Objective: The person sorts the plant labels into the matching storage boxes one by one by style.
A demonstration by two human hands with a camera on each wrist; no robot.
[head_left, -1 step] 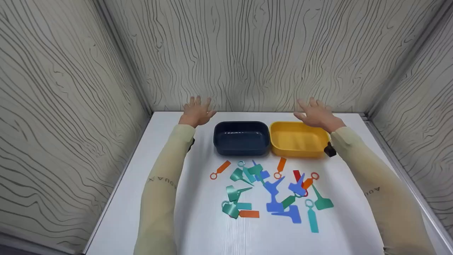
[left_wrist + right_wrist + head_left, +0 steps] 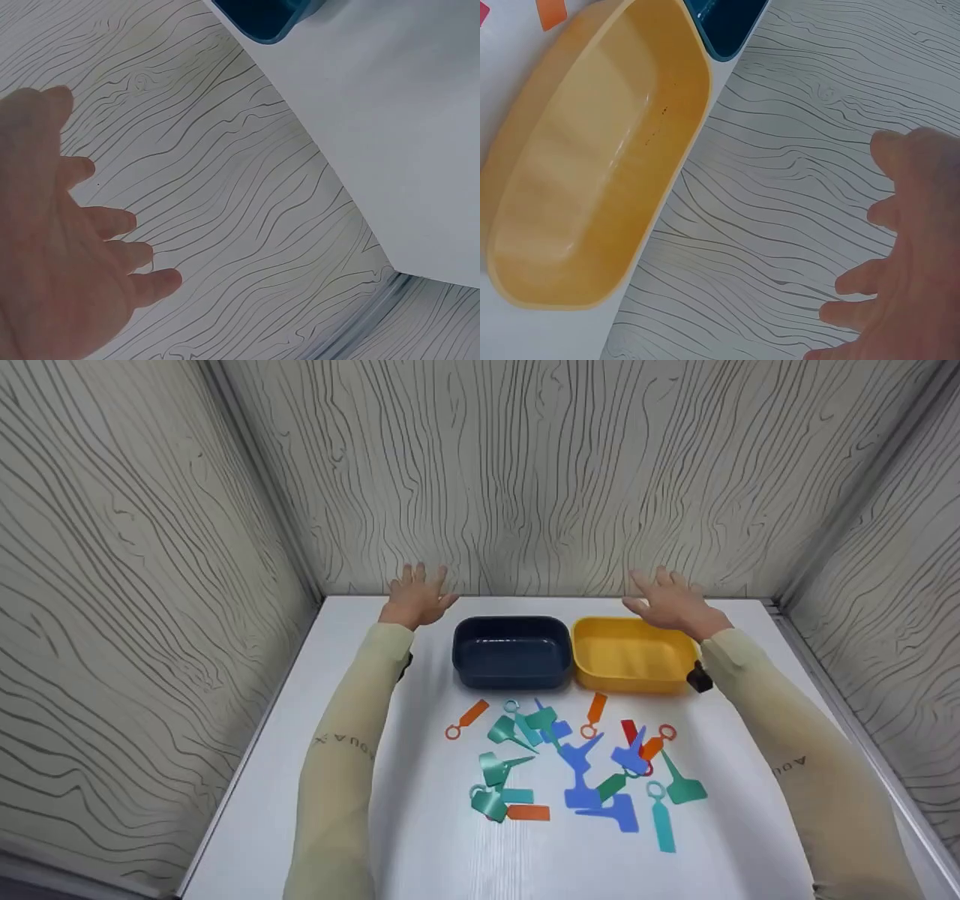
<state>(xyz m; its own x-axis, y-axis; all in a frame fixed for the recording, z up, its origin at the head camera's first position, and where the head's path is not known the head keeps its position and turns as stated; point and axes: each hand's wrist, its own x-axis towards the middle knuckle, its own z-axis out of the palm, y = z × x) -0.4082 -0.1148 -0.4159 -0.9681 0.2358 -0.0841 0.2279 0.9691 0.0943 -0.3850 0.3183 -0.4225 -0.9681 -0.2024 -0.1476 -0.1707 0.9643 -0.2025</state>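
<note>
In the head view the left hand [image 2: 417, 598], fingers spread, is held at the table's back edge, left of a dark blue bin [image 2: 513, 681]. The right hand [image 2: 670, 601] has its fingers spread above the back right of a yellow bin [image 2: 637, 685]. Both hands are empty; the wrist views show the left palm [image 2: 67, 255] and the right hand [image 2: 919, 262] touching nothing. In front of the bins lie several flat tags, among them an orange one [image 2: 473, 712], a blue one [image 2: 622, 814], a teal one [image 2: 663, 826] and a green one [image 2: 685, 790].
The two bins stand side by side near the back of the white table [image 2: 442, 855]. Wood-patterned panels [image 2: 525, 472] rise behind the table and at both sides. Some tags overlap, such as a green one [image 2: 491, 805] near an orange one [image 2: 529, 813].
</note>
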